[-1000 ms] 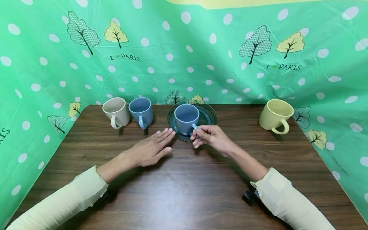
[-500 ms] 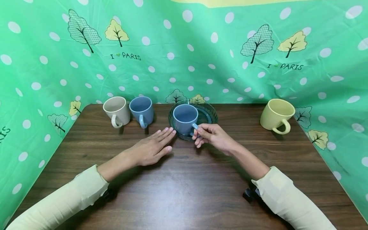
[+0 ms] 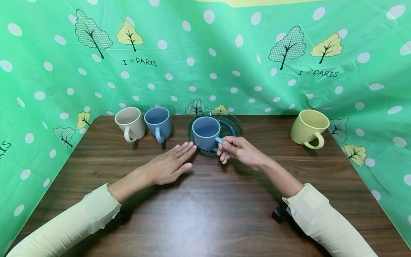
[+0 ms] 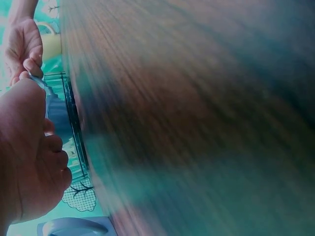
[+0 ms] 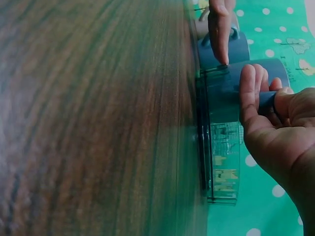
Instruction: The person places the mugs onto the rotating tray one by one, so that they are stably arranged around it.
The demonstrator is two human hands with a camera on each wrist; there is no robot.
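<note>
A grey-blue mug (image 3: 206,134) stands inside a clear, greenish glass dish (image 3: 238,129) near the back of the table. My right hand (image 3: 241,153) pinches the mug's handle between thumb and fingers. In the right wrist view that grip on the handle (image 5: 266,100) shows from below, and the mug's lower part appears through the ribbed dish wall (image 5: 225,169). My left hand (image 3: 168,166) reaches in palm down with its fingers straight, fingertips right at the dish's left rim. It holds nothing.
Left of the dish stand a second blue mug (image 3: 158,125) and an off-white mug (image 3: 130,125), handles toward me. A yellow mug (image 3: 309,127) stands at the back right of the wooden table (image 3: 205,214). A green polka-dot cloth (image 3: 224,53) hangs close behind.
The mug has shifted slightly left within the dish, its handle turned a little more to the right. My right hand has moved slightly right and back with it; the left hand stays put.
</note>
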